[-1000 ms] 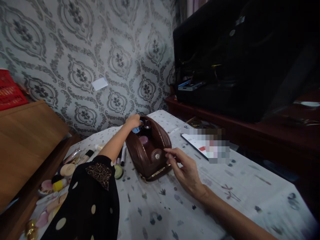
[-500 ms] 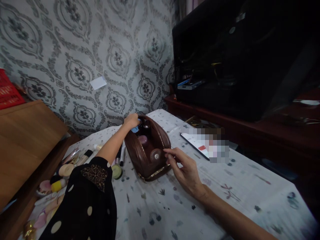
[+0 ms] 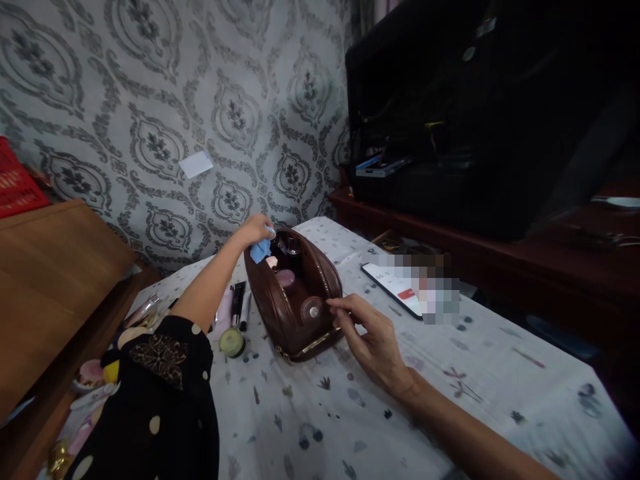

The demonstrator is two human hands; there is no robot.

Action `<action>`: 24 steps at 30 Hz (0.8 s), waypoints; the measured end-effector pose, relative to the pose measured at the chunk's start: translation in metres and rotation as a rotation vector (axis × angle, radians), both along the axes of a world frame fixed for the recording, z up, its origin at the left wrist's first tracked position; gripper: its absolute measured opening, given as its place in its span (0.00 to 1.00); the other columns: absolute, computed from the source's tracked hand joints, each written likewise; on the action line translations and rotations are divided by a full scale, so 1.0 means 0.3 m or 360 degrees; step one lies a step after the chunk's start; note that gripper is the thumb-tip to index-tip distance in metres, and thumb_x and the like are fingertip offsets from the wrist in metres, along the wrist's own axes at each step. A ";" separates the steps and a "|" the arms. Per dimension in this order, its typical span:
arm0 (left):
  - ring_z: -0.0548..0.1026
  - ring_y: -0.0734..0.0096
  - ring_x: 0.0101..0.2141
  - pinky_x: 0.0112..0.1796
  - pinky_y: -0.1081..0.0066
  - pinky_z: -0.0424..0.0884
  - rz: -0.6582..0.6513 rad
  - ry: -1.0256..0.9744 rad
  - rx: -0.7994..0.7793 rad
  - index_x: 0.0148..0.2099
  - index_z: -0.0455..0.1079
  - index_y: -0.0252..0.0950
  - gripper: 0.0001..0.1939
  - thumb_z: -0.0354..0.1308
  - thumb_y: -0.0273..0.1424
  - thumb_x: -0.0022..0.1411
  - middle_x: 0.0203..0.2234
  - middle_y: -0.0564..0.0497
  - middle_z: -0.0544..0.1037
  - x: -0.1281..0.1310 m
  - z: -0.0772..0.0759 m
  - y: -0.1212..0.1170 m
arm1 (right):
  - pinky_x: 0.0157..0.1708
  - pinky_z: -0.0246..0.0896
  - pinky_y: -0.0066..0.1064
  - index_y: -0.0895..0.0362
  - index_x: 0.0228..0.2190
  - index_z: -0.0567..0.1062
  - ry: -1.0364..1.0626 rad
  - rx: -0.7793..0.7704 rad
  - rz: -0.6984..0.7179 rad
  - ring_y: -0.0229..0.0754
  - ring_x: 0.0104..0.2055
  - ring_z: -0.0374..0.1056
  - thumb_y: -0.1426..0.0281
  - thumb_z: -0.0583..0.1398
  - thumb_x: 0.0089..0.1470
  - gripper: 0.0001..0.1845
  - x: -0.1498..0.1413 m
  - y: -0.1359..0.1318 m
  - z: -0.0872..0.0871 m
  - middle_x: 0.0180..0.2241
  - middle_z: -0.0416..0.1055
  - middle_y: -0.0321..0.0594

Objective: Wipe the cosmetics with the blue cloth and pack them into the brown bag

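An open brown cosmetic bag [image 3: 280,313] stands on the patterned tablecloth [image 3: 380,427], with jars and small bottles inside. My left hand [image 3: 254,230] is raised just above the bag's far end, pinched on a small blue item [image 3: 260,251]. My right hand [image 3: 370,337] rests on the cloth at the bag's near right side. Its thumb and forefinger are closed at the bag's zipper edge.
A phone [image 3: 400,285] lies on the cloth right of the bag. Several cosmetics lie left of the bag: a round green-lidded jar [image 3: 232,341], dark tubes [image 3: 239,301] and more behind my sleeve. A wooden cabinet [image 3: 45,280] stands left, a dark shelf unit [image 3: 480,120] right.
My left hand has lifted up and out of the bag's far end, bringing the blue item with it. My right hand has stayed at the bag's side.
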State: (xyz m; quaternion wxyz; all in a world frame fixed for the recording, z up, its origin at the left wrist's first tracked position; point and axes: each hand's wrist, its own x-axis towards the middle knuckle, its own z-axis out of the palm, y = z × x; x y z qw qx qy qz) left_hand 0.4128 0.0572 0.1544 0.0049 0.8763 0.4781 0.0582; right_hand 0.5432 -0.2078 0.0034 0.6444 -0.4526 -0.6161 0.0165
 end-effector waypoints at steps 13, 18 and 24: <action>0.76 0.61 0.46 0.47 0.70 0.68 -0.0226 0.0092 0.0140 0.48 0.78 0.40 0.15 0.62 0.33 0.59 0.42 0.49 0.81 -0.014 0.001 -0.042 | 0.28 0.67 0.28 0.55 0.41 0.74 -0.0003 0.0001 0.0012 0.37 0.29 0.70 0.76 0.54 0.63 0.10 0.003 0.006 -0.009 0.30 0.73 0.38; 0.76 0.55 0.47 0.49 0.65 0.68 -0.0154 0.0104 0.0280 0.49 0.77 0.38 0.15 0.61 0.36 0.62 0.43 0.44 0.80 -0.019 -0.007 -0.074 | 0.28 0.67 0.29 0.54 0.40 0.74 -0.0010 -0.0002 0.0008 0.38 0.30 0.71 0.76 0.54 0.63 0.10 0.006 0.005 -0.011 0.30 0.73 0.39; 0.74 0.58 0.48 0.51 0.67 0.67 -0.0217 0.0102 0.0365 0.46 0.75 0.36 0.12 0.61 0.29 0.60 0.43 0.45 0.79 -0.012 -0.012 -0.091 | 0.29 0.68 0.29 0.54 0.40 0.75 0.0008 0.0003 0.0015 0.38 0.30 0.71 0.75 0.54 0.63 0.10 0.007 0.003 -0.006 0.30 0.73 0.39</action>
